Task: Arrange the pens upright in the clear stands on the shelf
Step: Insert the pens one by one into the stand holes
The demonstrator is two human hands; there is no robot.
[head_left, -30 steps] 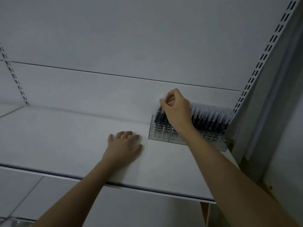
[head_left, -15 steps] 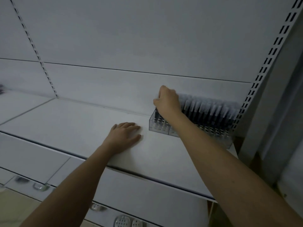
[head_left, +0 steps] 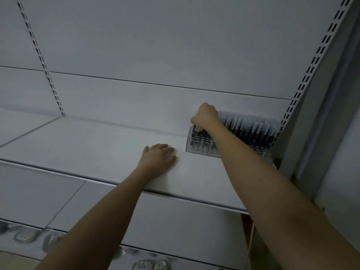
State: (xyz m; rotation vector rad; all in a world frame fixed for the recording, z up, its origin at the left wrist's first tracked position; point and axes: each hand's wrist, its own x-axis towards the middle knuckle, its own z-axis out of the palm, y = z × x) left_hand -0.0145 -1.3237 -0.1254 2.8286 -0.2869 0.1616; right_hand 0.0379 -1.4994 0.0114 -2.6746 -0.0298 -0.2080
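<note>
Clearly the job is well along: the clear stands point(head_left: 197, 145), at right of centre on the shelf point(head_left: 97, 145) against the back panel, already carry many dark pens point(head_left: 251, 127) standing upright in close rows. Whether any slots remain open cannot be told; the arm covers part of them. The right hand point(head_left: 205, 117) sits curled over the left end of the stands, fingers pinching what looks like a pen top there. The left hand point(head_left: 158, 158) lies flat on the shelf with fingers spread, just left of the stands, holding nothing.
</note>
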